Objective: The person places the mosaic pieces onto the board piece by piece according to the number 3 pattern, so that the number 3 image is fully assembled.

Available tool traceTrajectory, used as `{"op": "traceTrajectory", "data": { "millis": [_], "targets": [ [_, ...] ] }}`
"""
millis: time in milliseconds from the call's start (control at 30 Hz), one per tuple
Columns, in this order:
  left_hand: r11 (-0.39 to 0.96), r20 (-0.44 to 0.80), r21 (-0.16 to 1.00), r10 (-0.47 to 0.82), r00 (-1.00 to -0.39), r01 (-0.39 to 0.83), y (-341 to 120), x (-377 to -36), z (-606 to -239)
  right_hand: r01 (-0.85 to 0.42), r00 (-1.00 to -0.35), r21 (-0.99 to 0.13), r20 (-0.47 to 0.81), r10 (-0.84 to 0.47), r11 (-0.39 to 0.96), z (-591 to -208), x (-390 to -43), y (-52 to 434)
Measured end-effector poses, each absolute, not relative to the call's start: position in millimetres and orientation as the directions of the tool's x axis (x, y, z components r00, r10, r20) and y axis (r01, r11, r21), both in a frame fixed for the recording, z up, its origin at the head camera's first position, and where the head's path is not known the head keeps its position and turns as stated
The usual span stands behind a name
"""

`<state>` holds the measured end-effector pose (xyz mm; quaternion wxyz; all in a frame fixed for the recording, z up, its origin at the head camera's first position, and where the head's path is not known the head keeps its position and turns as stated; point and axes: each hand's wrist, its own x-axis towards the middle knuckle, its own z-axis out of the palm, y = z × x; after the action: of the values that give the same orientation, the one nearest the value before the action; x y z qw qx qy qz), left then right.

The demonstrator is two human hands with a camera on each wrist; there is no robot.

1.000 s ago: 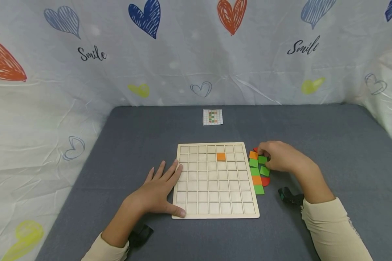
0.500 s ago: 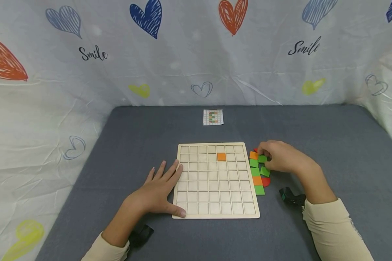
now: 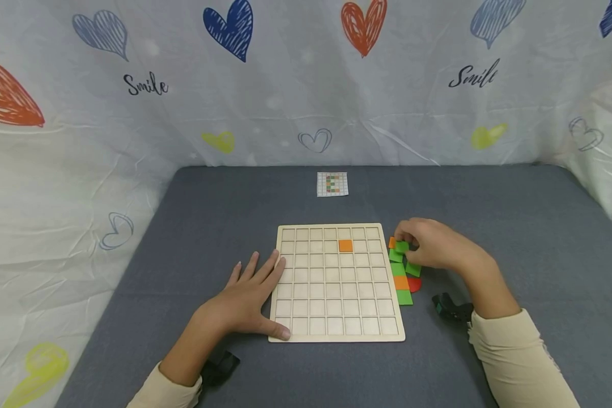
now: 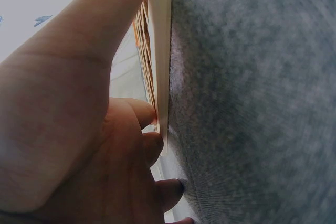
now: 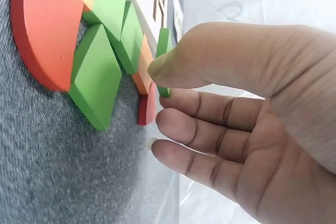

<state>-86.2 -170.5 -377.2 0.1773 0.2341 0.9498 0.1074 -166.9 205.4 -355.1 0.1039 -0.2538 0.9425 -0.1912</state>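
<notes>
Our left hand (image 3: 245, 300) lay flat, fingers straight, on the left edge of the wooden grid board (image 3: 336, 334); the left wrist view alone showed its fingertips (image 4: 152, 148) against the board's rim. One orange tile (image 3: 345, 245) sat in the grid. Right of the board, our right hand (image 3: 430, 243) pinched a green square tile (image 3: 401, 246) above the loose tile pile (image 3: 405, 280). Only the right wrist view showed that tile (image 5: 163, 43) standing on edge between thumb and forefinger.
</notes>
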Motion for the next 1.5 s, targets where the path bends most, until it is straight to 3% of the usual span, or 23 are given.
{"op": "traceTrajectory", "data": {
  "millis": [1500],
  "targets": [
    [0.874, -0.299, 0.284, 0.472, -0.829, 0.396, -171.1, -85.4, -374.8, -0.572, -0.755, -0.424, -0.061, -0.652, 0.702, -355.6, -180.4, 124.1]
  ]
}}
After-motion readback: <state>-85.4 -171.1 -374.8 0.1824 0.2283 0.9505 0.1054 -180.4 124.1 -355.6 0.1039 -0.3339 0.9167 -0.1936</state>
